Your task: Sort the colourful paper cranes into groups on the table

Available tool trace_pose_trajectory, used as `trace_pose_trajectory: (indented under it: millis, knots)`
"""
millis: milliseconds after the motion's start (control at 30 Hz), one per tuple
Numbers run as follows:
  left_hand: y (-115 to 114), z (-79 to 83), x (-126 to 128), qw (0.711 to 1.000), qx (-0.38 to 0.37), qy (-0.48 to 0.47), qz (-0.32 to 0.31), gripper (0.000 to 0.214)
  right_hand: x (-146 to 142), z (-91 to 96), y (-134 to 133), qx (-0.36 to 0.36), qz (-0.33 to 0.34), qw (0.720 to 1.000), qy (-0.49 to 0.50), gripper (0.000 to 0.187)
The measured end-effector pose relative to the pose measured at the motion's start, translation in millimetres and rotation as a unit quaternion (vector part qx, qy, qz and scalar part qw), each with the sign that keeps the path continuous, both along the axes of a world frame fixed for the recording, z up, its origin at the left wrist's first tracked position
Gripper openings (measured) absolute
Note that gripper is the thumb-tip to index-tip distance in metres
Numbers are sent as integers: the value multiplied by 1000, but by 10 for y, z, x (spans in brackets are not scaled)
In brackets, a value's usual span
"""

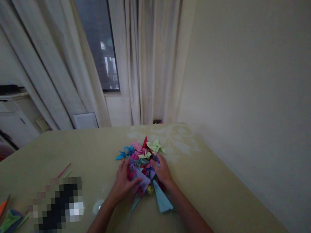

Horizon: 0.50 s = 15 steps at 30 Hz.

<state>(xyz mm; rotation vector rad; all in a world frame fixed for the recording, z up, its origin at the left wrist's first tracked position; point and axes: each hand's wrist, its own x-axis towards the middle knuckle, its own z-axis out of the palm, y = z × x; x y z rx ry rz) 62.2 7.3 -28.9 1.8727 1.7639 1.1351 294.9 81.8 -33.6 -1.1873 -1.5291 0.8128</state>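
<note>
"Paper flower pile point(144, 163): where is it lying?"

"On the bench point(215, 197), around the middle of what's showing, right between the hands."

"Handling?"

"Guessing very light. Thin folded paper, looking stiff along the creases, softer at the petals, probably crushing easily. Not likely slippery, but loose pieces could be sliding off; I'm not seeing anything tying them."

"Where to be holding it?"

"Low on both sides, I'd say. Single pieces by the folded base, not the tips."

"Grips?"

"Left hand point(122, 181): grip standing about half open, thumb resting on the purple paper point(143, 177), fingers touching the left edge, not clamping anything visibly. Right hand point(162, 170): grip curling over the right side, fingertips partly hidden; can't tell if it's pinching a piece."

"Pile versus grip?"

"Mostly sitting between both, touching each. Blue flower point(126, 152) is poking out far left, pale green flower point(156, 146) is lying beyond the right fingers, light-blue cone point(162, 198) is sticking out on the near side."
</note>
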Motion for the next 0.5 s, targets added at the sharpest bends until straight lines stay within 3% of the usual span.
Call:
trace_pose_trajectory:
  millis: [100,233,333,400,500]
  knots:
    - [234,83,341,997,-6,-21,-71,113,-419,78,124,-53,42,997,34,56]
    - [431,299,456,995,36,-51,-73,88,-610,222,243,-72,69,993,60,42]
    - [480,535,252,994,74,-50,-70,81,-451,435,349,-26,113,992,51,40]
    - [504,690,27,997,49,-31,-51,83,-253,593,476,11,128,992,7,47]
    - [593,816,-327,997,-47,48,45,76,61,721,763,29,22,995,-93,62]
